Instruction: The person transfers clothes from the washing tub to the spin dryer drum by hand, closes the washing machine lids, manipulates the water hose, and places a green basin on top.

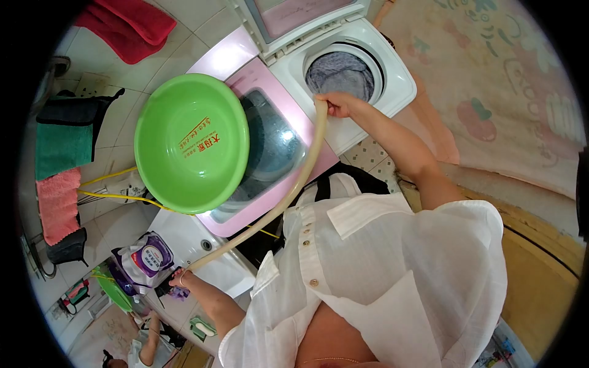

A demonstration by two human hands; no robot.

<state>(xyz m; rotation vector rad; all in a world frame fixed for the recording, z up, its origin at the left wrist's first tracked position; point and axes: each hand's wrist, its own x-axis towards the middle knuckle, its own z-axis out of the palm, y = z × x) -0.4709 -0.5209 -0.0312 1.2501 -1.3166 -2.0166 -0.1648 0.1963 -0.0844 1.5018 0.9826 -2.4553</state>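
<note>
A pale beige hose curves from the sink up across the front of the pink twin-tub washing machine. My right hand is closed round its upper end, at the rim of the open spin tub. Inside that tub lies bunched grey cloth. At the other end, my left hand grips the hose beside the white sink; its fingertips are partly hidden. A large green basin rests on the closed washer lid.
Detergent in a purple-and-white bag stands by the sink. A yellow cord passes behind the basin. Red cloth and green and pink towels hang at the left. A patterned curtain hangs at the right. The spin-tub lid stands raised.
</note>
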